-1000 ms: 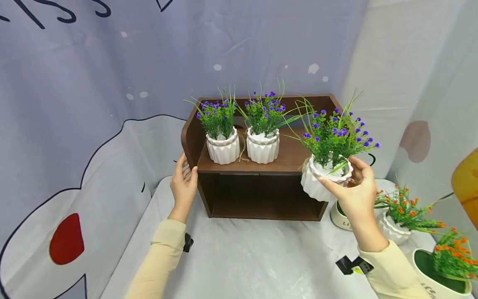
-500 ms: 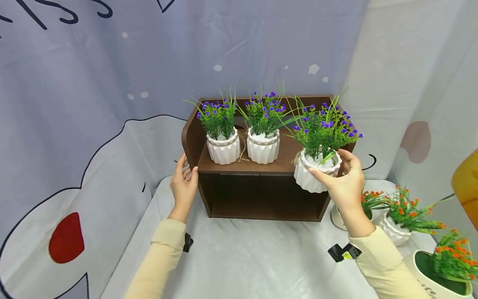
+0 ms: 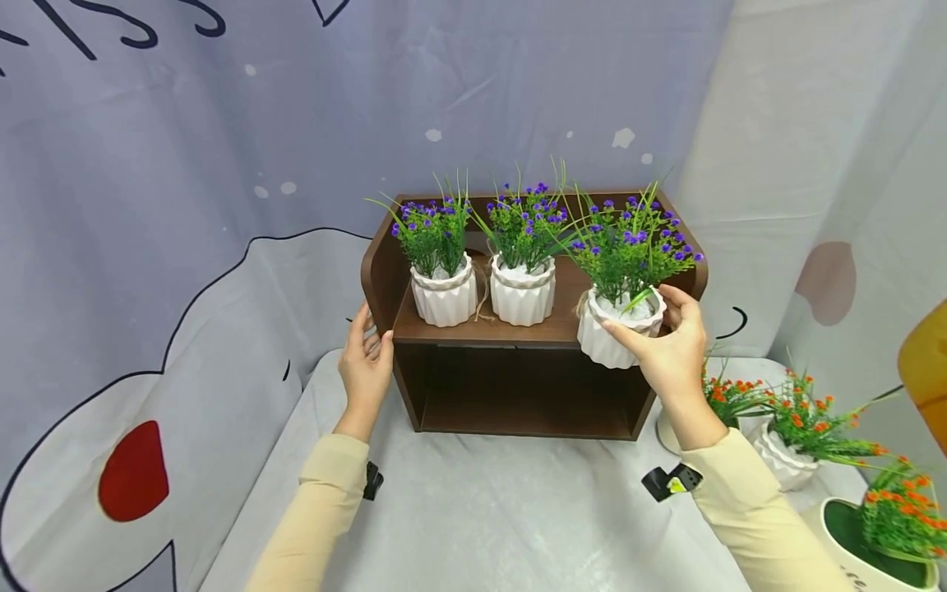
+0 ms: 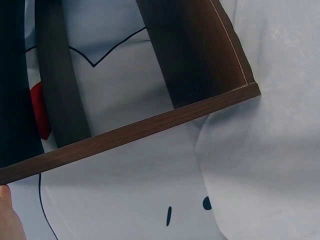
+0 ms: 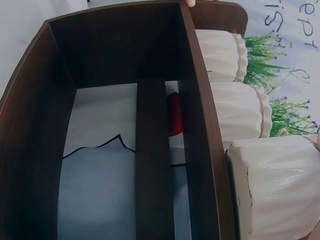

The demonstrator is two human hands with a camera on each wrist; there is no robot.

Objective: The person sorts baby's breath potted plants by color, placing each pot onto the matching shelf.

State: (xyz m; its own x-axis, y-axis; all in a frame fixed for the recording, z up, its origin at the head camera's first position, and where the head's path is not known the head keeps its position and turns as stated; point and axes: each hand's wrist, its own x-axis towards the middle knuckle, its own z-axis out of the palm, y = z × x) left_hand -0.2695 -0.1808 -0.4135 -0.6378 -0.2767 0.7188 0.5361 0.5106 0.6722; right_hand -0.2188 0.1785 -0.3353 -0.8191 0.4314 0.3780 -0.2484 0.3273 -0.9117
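My right hand grips a white fluted flowerpot with purple flowers, thumb on the front of the rim and fingers behind. In the head view this pot overlaps the upper board's front edge at the right end; in the right wrist view the pot is close beside that board. Two matching flowerpots, one at the left and one in the middle, stand upright on the brown wooden shelf. My left hand holds the shelf's left side, thumb at the front edge.
On the white-covered table, at the right, stand a white pot with orange flowers and an oval cream planter. Another planter is partly hidden behind my right forearm. A printed curtain hangs behind the shelf.
My right hand has moved left and away from me with the flowerpot, bringing it over the shelf's right front edge. The left hand and the other two purple-flowered pots have stayed put.
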